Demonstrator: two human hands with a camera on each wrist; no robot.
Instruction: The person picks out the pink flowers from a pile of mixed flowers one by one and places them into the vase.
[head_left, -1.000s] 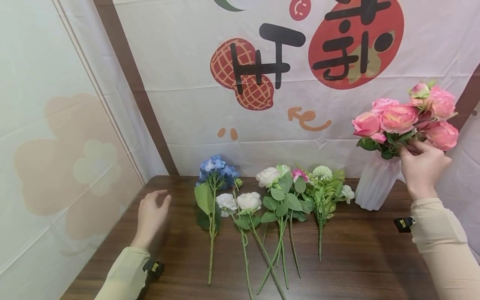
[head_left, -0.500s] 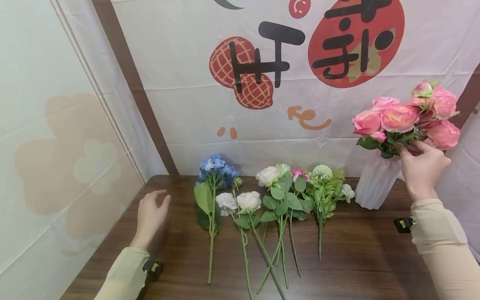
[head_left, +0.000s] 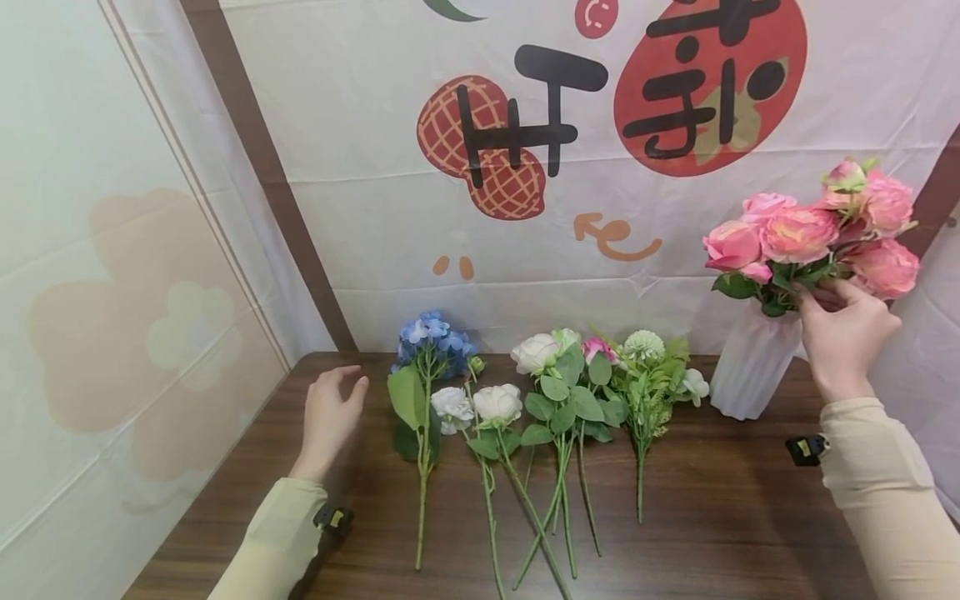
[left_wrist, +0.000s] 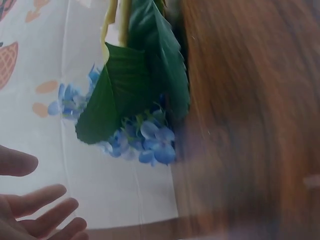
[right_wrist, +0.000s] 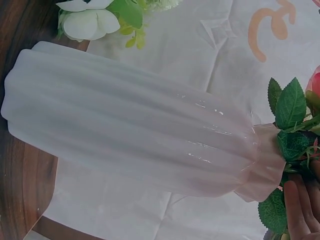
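My right hand (head_left: 847, 337) holds the stems of a bunch of pink roses (head_left: 798, 235) just above the mouth of a white ribbed vase (head_left: 753, 367). In the right wrist view, the vase (right_wrist: 135, 120) has a pinkish rim with green leaves (right_wrist: 291, 102) over it; the stems' lower ends are hidden. My left hand (head_left: 332, 421), fingers apart and relaxed, hovers left of a blue hydrangea (head_left: 433, 342) lying on the table. In the left wrist view, the hydrangea's petals and large leaf (left_wrist: 117, 90) are apart from my fingers (left_wrist: 47, 200).
Several cut stems lie on the brown table (head_left: 360, 533): white roses (head_left: 497, 405), a smaller white flower (head_left: 453, 409), a magenta bloom (head_left: 599, 350) and a green spray (head_left: 648, 392). A printed cloth (head_left: 360, 233) hangs right behind the table's back edge.
My left hand has moved right, closer to the blue hydrangea. The right hand, the pink roses and the vase have stayed nearly where they were.
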